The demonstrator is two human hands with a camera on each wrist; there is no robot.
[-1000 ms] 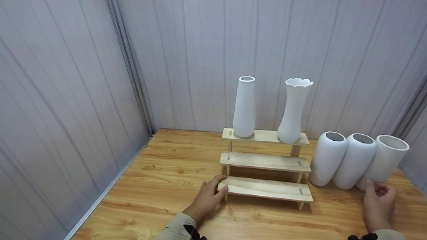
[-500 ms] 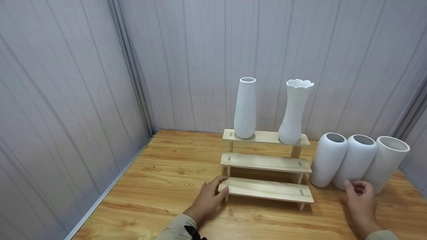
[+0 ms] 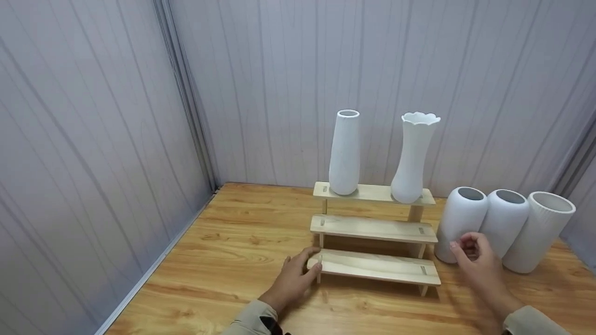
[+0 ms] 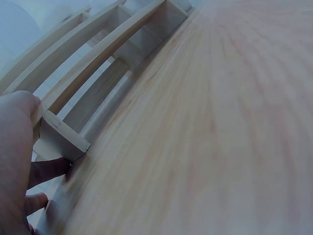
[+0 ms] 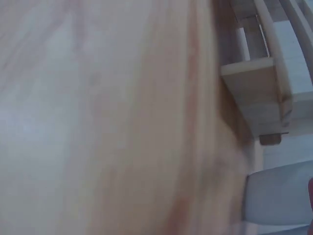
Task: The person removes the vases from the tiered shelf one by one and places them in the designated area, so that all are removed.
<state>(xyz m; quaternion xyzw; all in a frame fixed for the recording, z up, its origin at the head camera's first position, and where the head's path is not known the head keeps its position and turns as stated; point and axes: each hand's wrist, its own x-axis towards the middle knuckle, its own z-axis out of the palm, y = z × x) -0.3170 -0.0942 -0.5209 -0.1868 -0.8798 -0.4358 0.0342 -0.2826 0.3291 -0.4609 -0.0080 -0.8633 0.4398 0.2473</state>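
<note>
A three-tier wooden display stand point(image 3: 377, 266) stands on the table. My left hand point(image 3: 292, 280) grips the left end of its lowest shelf; in the left wrist view the thumb lies on the board point(image 4: 93, 58) and a finger reaches the stand's leg point(image 4: 56, 142). My right hand point(image 3: 482, 270), fingers loosely curled and holding nothing, is in front of a smooth white vase point(image 3: 458, 228), overlapping it in the head view. Beside it stand a second smooth white vase point(image 3: 508, 218) and a ribbed cream vase point(image 3: 535, 237), all upright on the table.
On the top shelf stand a slim tapered white vase point(image 3: 344, 158) and a white vase with a scalloped rim point(image 3: 410, 163). The wood-grain table point(image 3: 233, 246) meets a pale panelled wall point(image 3: 260, 93) at the back and another wall point(image 3: 93, 139) at left.
My right hand has moved left from the ribbed vase, past the middle one, to the leftmost smooth vase. The left hand keeps its hold on the stand; the vases stay put.
</note>
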